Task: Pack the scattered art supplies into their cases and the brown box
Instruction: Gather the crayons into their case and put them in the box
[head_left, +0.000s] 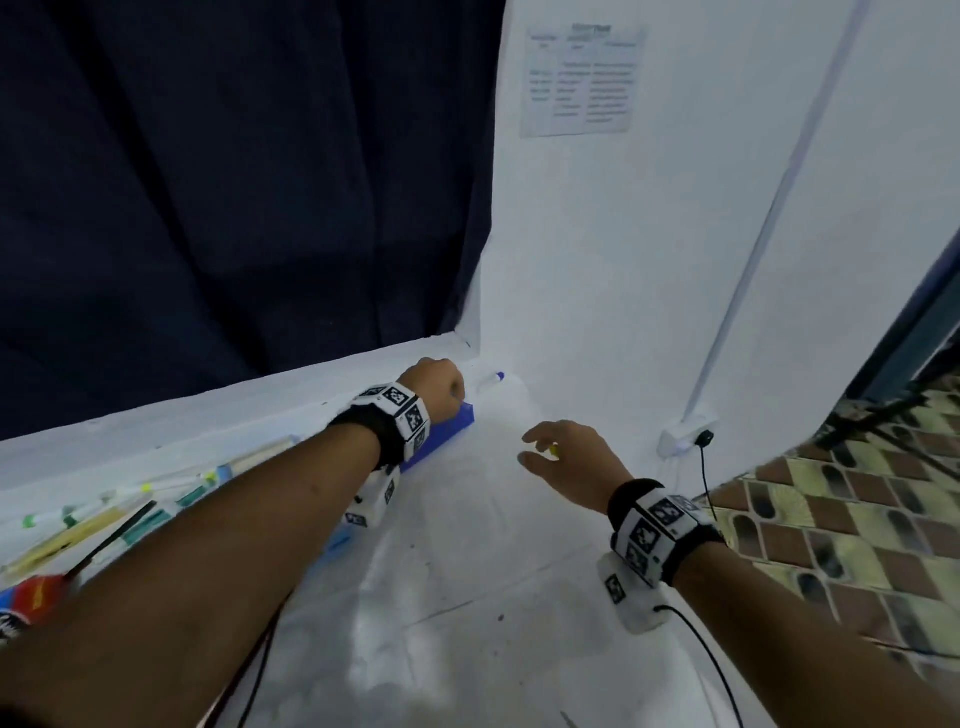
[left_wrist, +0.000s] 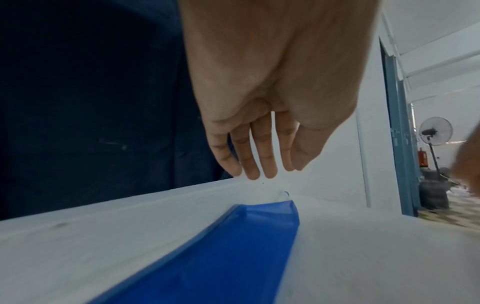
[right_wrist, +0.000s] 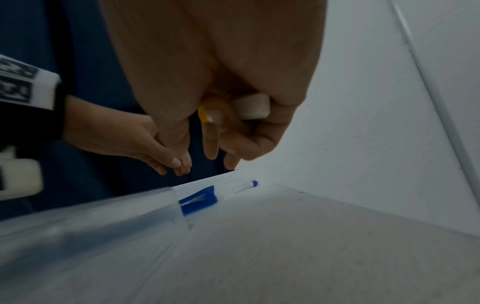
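A blue case (head_left: 447, 434) lies along the raised back ledge of the white table (head_left: 467, 571). My left hand (head_left: 452, 387) hovers over the case's far end (left_wrist: 221, 257) with its fingers (left_wrist: 259, 170) straight, pointing down and holding nothing. Just beyond it, in the corner, lies a white marker with a blue cap (head_left: 491, 382), also visible in the right wrist view (right_wrist: 245, 186). My right hand (head_left: 535, 447) is a little to the right above the table. It holds a white block (right_wrist: 250, 109) and a yellow piece (right_wrist: 202, 115) in its curled fingers, while the thumb and forefinger are spread.
Several markers and brushes (head_left: 145, 488) lie scattered at the left by the ledge, with a red and blue item (head_left: 31, 603) at the edge. A wall socket (head_left: 685, 436) with a black plug and cable sits at the right. A dark curtain hangs behind the ledge.
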